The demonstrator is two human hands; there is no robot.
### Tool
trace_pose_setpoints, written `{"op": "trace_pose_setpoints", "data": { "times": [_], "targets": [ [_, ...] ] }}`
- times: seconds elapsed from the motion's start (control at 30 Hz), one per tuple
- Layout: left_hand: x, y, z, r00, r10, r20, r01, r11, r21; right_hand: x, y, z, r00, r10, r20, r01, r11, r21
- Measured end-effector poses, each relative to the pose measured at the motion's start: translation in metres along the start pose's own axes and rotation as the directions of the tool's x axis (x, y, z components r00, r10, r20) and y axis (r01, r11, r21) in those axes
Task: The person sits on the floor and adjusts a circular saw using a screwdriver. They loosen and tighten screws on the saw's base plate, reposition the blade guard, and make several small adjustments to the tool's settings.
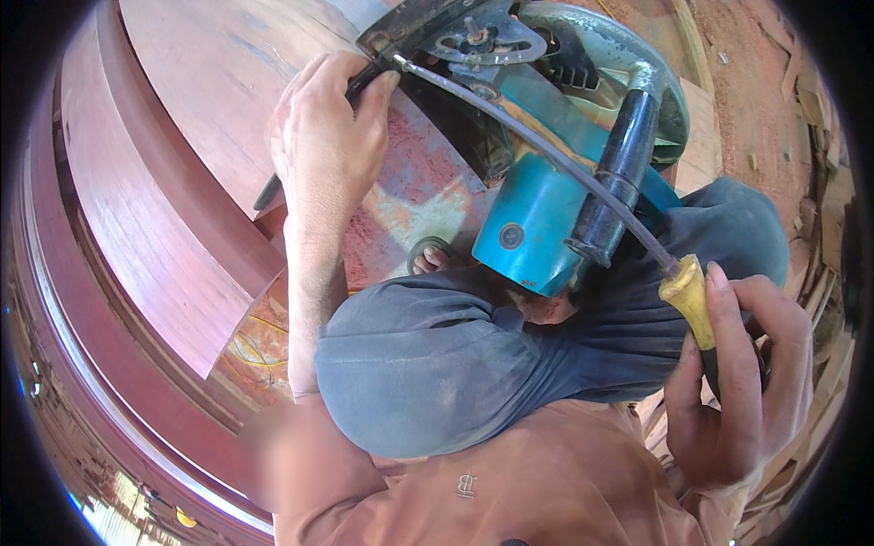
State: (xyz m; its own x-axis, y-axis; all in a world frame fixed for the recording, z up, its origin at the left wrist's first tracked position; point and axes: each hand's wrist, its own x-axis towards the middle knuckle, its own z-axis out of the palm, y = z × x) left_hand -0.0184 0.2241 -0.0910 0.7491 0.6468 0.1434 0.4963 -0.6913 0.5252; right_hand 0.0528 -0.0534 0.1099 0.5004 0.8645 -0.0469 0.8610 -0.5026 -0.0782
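A teal circular saw with a black handle rests against my lap, its metal base turned upward. In my right hand is a long screwdriver with a yellow and black handle, gripped by the fingers and thumb. Its shaft slants across the saw, and the tip ends at the base's near left corner, beside my left fingertips. My left hand is closed around a narrow dark bar at that corner. The bar's other end shows below the wrist; the palm hides its middle.
Reddish-brown wooden boards lie along the left, with a wide pale panel beyond them. Red sawdust covers the floor near my foot. Wood offcuts are piled at the right. Yellow cord runs below the boards.
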Motion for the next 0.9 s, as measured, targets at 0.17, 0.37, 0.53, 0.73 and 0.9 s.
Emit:
{"op": "trace_pose_setpoints", "data": {
  "times": [0.17, 0.37, 0.53, 0.73, 0.9],
  "targets": [
    [-0.001, 0.0, -0.001, 1.0, 0.013, 0.005, -0.013, 1.0, 0.018, 0.002, 0.004, 0.002, 1.0, -0.017, -0.02, 0.017, 1.0, 0.007],
    [-0.002, -0.003, -0.005, 0.997, 0.075, 0.008, -0.075, 0.997, -0.018, 0.002, 0.004, 0.002, 1.0, -0.003, -0.003, 0.003, 1.0, 0.017],
    [-0.002, -0.003, -0.006, 0.997, 0.075, 0.01, -0.075, 0.997, -0.028, 0.003, 0.006, 0.004, 1.0, -0.015, -0.007, 0.015, 1.0, 0.021],
    [-0.003, -0.001, -0.006, 0.998, 0.06, 0.009, -0.06, 0.998, -0.032, 0.003, 0.01, 0.003, 1.0, -0.03, 0.004, 0.03, 0.999, 0.012],
    [-0.002, -0.002, -0.005, 0.997, 0.074, -0.005, -0.075, 0.996, -0.051, 0.003, 0.011, 0.002, 0.999, -0.044, 0.012, 0.044, 0.999, 0.02]
  ]
}}
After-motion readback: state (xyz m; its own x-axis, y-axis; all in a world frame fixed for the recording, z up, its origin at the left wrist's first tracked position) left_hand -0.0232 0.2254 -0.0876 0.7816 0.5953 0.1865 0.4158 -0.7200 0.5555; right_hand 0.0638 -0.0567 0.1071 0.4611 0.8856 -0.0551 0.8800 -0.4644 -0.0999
